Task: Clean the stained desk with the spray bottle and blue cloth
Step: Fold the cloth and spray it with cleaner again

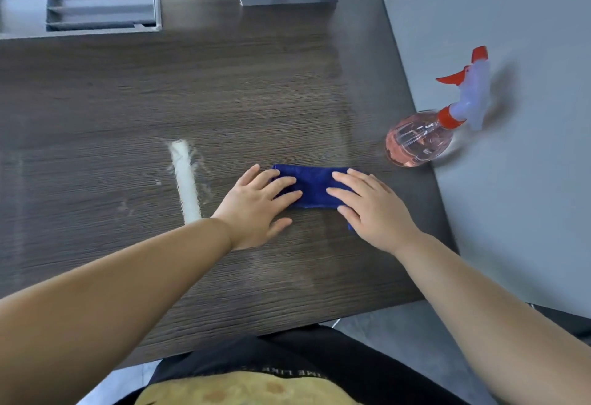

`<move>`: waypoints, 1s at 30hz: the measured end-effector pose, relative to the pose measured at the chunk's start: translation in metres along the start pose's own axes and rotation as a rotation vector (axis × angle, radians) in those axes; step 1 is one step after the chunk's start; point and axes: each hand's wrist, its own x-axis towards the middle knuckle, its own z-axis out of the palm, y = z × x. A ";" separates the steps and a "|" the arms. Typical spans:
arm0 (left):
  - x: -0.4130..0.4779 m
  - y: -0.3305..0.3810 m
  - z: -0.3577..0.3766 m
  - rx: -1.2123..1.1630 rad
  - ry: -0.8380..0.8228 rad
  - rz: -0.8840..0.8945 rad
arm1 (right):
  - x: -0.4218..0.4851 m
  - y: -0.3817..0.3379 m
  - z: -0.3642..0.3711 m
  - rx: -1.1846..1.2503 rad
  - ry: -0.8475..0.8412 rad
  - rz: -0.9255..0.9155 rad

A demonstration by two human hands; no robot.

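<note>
Mirrored lettering on the person's black shirt (287, 369) is too blurred to read. On a dark wood-grain bench (128, 100) beside a grey partition wall (511, 180), a white stain (185, 177) streaks the surface. Left hand (256, 206) and right hand (374, 209), fingers spread flat, press the folded blue cloth (311, 187); the spray bottle (425, 136) stands against the wall.

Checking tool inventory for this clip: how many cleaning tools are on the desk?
2. The blue cloth lies folded under the left hand and right hand; the spray bottle stands at the desk's right edge. None seem hidden.
</note>
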 end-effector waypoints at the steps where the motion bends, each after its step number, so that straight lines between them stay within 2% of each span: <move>1: 0.001 0.003 -0.002 -0.022 0.003 -0.013 | 0.001 -0.001 0.000 0.072 0.029 0.040; 3: 0.004 0.007 -0.006 -0.102 0.056 -0.047 | -0.002 -0.007 -0.005 0.324 0.166 0.238; 6: 0.010 0.011 -0.011 -0.284 0.205 -0.176 | -0.009 -0.012 -0.017 0.800 0.606 0.885; 7: 0.012 0.012 -0.015 -0.335 0.211 -0.252 | -0.010 -0.007 -0.025 0.938 0.771 1.062; 8: 0.016 0.013 -0.018 -0.380 0.170 -0.341 | -0.009 -0.001 -0.034 1.010 0.911 1.150; 10: 0.020 0.012 -0.019 -0.425 0.063 -0.483 | -0.002 0.014 -0.052 1.005 1.040 1.090; 12: 0.022 0.012 -0.020 -0.448 -0.003 -0.526 | 0.009 0.031 -0.066 0.958 0.940 0.945; 14: 0.021 0.011 -0.018 -0.458 -0.029 -0.522 | 0.019 0.044 -0.076 0.946 0.770 0.892; 19: 0.017 0.006 -0.017 -0.466 -0.039 -0.505 | 0.020 0.061 -0.082 0.759 0.695 0.869; 22: 0.018 0.009 -0.021 -0.486 -0.048 -0.512 | 0.009 0.052 -0.087 0.635 0.633 0.743; 26: 0.019 0.013 -0.020 -0.495 -0.027 -0.496 | 0.008 0.039 -0.090 0.627 0.565 0.569; 30: 0.016 0.015 -0.010 -0.479 0.020 -0.499 | 0.011 0.032 -0.086 0.704 0.614 0.475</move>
